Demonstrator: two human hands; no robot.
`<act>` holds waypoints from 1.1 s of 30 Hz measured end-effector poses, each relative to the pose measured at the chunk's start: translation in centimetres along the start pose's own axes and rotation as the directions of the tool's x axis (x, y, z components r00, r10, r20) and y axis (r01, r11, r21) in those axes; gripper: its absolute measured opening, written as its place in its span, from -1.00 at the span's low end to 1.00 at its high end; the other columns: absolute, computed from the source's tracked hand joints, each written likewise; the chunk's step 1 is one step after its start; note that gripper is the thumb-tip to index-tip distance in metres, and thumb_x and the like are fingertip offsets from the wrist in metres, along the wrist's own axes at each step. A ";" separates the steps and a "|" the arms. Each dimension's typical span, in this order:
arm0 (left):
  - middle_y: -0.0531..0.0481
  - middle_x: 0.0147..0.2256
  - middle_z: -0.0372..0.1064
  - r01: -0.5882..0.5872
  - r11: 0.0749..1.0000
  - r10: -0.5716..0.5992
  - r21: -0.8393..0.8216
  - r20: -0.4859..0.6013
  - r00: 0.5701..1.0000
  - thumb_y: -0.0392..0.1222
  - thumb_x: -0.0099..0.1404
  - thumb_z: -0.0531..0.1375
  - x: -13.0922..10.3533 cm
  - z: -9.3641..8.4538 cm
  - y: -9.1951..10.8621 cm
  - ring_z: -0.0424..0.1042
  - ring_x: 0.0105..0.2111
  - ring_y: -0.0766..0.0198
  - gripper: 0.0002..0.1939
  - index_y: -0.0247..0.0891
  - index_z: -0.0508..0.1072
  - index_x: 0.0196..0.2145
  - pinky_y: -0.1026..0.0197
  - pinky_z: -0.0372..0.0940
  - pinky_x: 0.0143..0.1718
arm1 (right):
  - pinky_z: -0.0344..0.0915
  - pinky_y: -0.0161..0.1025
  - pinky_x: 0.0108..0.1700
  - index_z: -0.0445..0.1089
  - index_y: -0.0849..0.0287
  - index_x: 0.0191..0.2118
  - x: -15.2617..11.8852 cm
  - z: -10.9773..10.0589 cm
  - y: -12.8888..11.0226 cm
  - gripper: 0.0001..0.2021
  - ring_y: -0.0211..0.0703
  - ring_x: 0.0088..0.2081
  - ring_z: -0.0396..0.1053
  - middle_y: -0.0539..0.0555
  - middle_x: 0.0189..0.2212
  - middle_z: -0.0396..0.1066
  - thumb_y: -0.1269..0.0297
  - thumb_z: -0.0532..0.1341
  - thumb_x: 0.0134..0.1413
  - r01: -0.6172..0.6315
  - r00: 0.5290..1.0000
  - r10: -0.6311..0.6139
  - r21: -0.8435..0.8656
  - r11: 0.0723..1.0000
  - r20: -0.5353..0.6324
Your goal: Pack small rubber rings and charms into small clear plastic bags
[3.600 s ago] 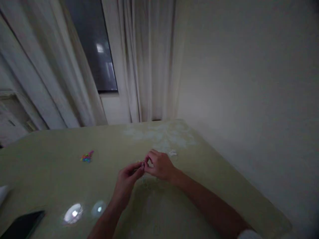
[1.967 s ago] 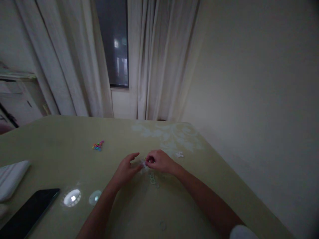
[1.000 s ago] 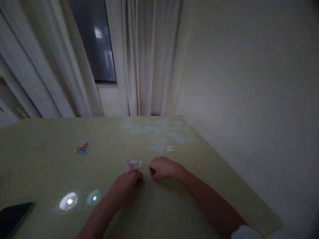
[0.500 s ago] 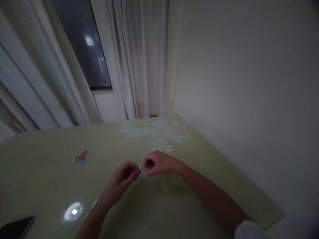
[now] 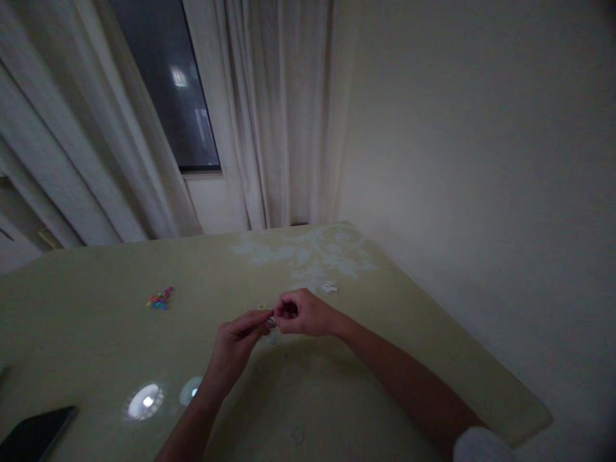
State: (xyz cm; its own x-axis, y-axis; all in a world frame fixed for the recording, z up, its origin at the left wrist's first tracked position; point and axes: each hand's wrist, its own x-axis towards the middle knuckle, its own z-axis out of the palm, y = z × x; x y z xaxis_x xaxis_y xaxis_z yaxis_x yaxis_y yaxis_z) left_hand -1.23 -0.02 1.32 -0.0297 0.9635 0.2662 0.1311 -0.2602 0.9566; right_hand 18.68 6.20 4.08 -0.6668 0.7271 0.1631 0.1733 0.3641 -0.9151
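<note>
My left hand and my right hand meet over the middle of the table, fingertips touching or nearly so. Both are closed in a pinch around something small and pale, mostly hidden by the fingers. Just below the fingertips lie small pale, ring-like pieces. A little yellow ring sits behind the left fingers. Past my right hand is a small group of white pieces. Farther left rests a small heap of bright, many-coloured pieces.
The pale green table has a white leaf pattern and shiny light reflections. A faint clear ring lies near the front. At the lower left is a dark flat object. A wall borders the right; curtains hang behind.
My hands have come together: the left fingers moved up and right until they met the right fingertips. The view has shifted slightly.
</note>
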 end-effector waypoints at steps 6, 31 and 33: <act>-0.05 -0.35 0.67 0.062 0.994 -0.065 -0.087 -0.033 0.997 -0.08 0.11 0.43 -0.2 0.2 0.2 0.61 -0.38 0.17 -0.81 -0.19 0.70 -0.31 0.21 0.53 -0.30 | 0.06 -0.39 -0.47 0.50 0.25 -0.32 0.1 0.7 0.3 -0.84 -0.35 -0.51 0.12 -0.12 -0.56 0.24 0.26 0.38 0.04 -0.016 0.999 0.018 0.045 0.999 -0.043; -0.11 -0.25 0.70 0.051 0.993 -0.064 -0.107 -0.123 0.990 0.01 0.12 0.45 0.2 -0.8 0.0 0.63 -0.31 0.16 -0.71 -0.20 0.71 -0.25 0.24 0.53 -0.27 | 0.13 -0.33 -0.36 0.56 0.19 -0.25 -0.3 0.9 0.2 -0.85 -0.22 -0.40 0.34 -0.02 -0.43 0.45 0.26 0.35 0.05 0.044 0.932 0.171 -0.570 0.821 0.319; -0.09 -0.30 0.70 0.048 0.994 -0.061 -0.103 -0.127 0.990 -0.02 0.09 0.47 0.3 -0.8 0.1 0.64 -0.33 0.17 -0.73 -0.20 0.71 -0.29 0.25 0.53 -0.28 | 0.12 -0.35 -0.36 0.51 0.21 -0.28 0.0 -0.3 0.1 -0.90 -0.29 -0.43 0.26 -0.08 -0.47 0.35 0.31 0.31 0.07 -0.017 0.945 0.132 -0.359 0.933 0.299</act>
State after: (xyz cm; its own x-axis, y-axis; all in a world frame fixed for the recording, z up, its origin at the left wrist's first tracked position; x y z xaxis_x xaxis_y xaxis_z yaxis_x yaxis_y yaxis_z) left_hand -1.97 0.17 1.60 -0.1633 0.9618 0.2198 0.0269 -0.2184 0.9755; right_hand 18.91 6.35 4.10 -0.8242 0.5611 -0.0770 0.4330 0.5367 -0.7242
